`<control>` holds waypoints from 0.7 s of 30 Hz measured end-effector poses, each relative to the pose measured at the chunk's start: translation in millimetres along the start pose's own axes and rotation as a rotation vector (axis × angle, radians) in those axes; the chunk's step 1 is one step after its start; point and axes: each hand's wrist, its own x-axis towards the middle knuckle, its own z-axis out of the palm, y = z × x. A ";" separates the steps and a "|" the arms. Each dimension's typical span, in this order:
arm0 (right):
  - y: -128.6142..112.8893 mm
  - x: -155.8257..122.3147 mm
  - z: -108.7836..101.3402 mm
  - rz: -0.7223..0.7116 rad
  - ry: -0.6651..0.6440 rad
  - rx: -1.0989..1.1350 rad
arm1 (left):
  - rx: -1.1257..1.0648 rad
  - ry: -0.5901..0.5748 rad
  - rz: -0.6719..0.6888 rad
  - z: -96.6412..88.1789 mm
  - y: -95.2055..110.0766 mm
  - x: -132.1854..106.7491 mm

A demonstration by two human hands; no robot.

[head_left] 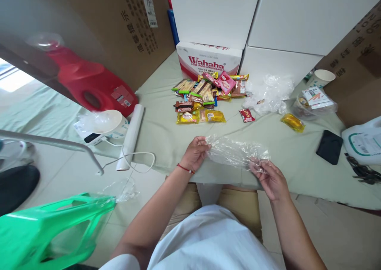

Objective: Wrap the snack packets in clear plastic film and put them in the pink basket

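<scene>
Pale, smooth shirt fabric rounds out at six o'clock, on the person I am watching. Just beyond, over a soft, wrinkled, light green cloth, lies a piece of clear plastic film, stretched between two hands. Thin and creased, it makes a long, uneven strip. Its long axis runs roughly from nine o'clock to three, dipping slightly towards four. It is see-through, with white glints along its folds. The left hand pinches the nine o'clock end; the right hand grasps the other. Around the film: glossy wrapped snacks heaped at eleven o'clock, crumpled clear plastic at one, a flat, dark, rectangular slab at three.
</scene>
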 end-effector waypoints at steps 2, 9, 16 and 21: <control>0.2 -2.5 -11.2 -0.001 0.056 -0.176 | 0.151 0.037 0.055 -2.4 0.8 6.5; -29.9 -23.4 -21.6 -0.629 0.330 -1.116 | 0.594 0.080 0.255 -1.3 -2.0 24.4; -12.8 -0.3 56.8 -0.980 -0.415 -1.490 | 0.568 0.046 0.236 1.0 -7.0 27.4; 7.7 26.6 69.8 -0.722 -0.423 -1.285 | 0.354 0.064 0.200 -9.0 -1.1 31.8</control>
